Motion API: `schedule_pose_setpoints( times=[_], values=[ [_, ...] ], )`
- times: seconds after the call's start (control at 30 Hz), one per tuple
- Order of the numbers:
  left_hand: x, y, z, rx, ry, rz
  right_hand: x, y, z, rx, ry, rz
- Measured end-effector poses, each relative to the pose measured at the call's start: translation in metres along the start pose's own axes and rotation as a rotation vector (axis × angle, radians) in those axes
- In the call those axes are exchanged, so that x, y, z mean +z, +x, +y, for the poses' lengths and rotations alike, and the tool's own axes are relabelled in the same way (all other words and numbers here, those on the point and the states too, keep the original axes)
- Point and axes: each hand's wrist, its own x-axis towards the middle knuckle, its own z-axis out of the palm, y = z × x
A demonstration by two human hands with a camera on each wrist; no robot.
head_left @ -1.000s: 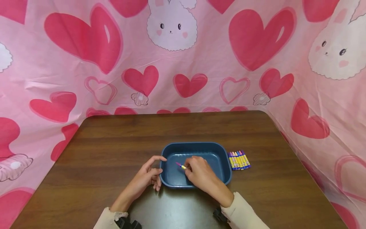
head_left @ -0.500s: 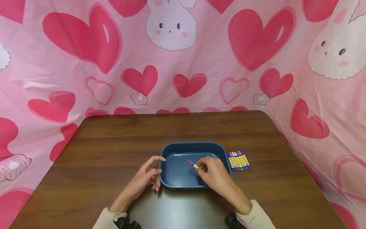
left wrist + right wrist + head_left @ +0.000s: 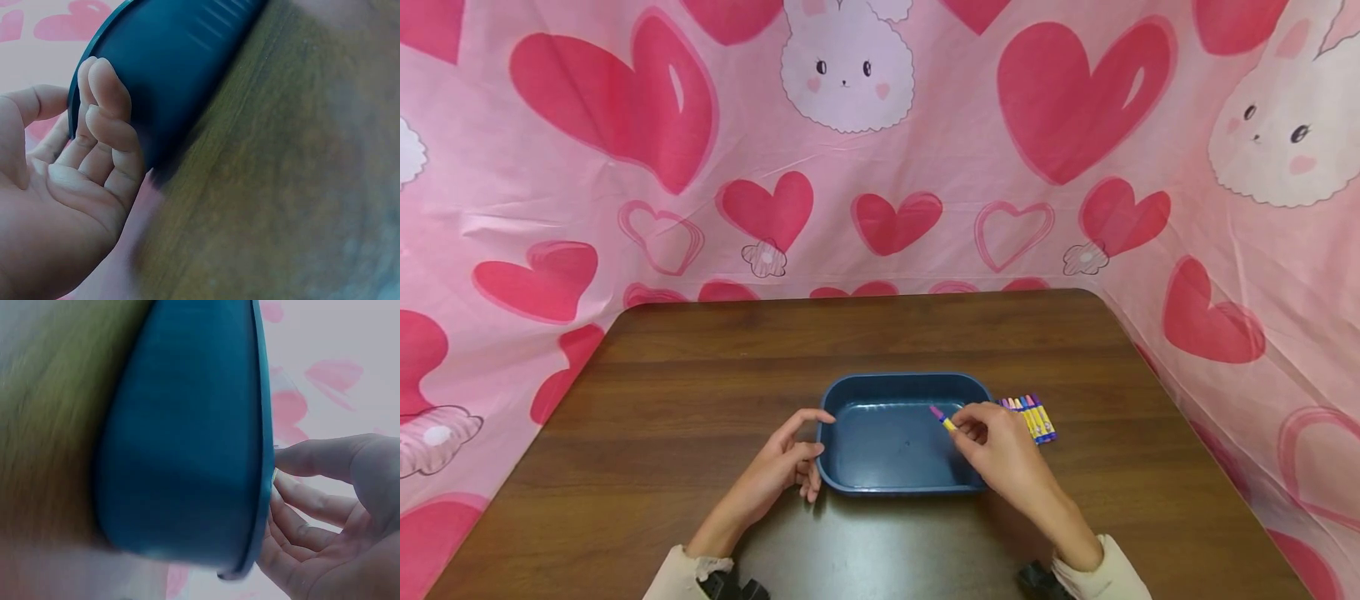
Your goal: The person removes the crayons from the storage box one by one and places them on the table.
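A dark blue rectangular tray with rounded corners stands on the wooden table. Over its right side, my right hand pinches a crayon between thumb and fingers. The crayon has a purple tip, a blue band and a yellow wrapper, and its tip points up and left. In the right wrist view the tray's outer wall hides most of the crayon. My left hand holds the tray's left rim, index finger reaching over it. In the left wrist view, the other fingers bend against the outer wall.
A row of several crayons in yellow wrappers lies right of the tray, partly hidden behind my right hand. Wood-grain table surrounds the tray. A pink cloth with hearts and rabbits hangs around the table.
My right hand has moved right with the crayon, from the tray's middle to over its right side, now covering part of the crayon row. My left hand and the tray stay put.
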Motion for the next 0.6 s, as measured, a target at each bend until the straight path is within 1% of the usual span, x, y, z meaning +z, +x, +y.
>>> schedule_pose_setpoints(
  times=[0.2,0.4,0.6],
  values=[
    [0.000,0.000,0.000,0.006,0.000,-0.003,-0.017,-0.001,0.014,-0.022,0.010,0.106],
    [0.000,0.000,0.000,0.007,-0.006,-0.006,-0.036,0.001,0.028,0.013,-0.008,0.181],
    [0.000,-0.001,0.000,0.016,-0.006,-0.010,-0.053,0.002,0.046,0.054,-0.056,0.252]
  ],
)
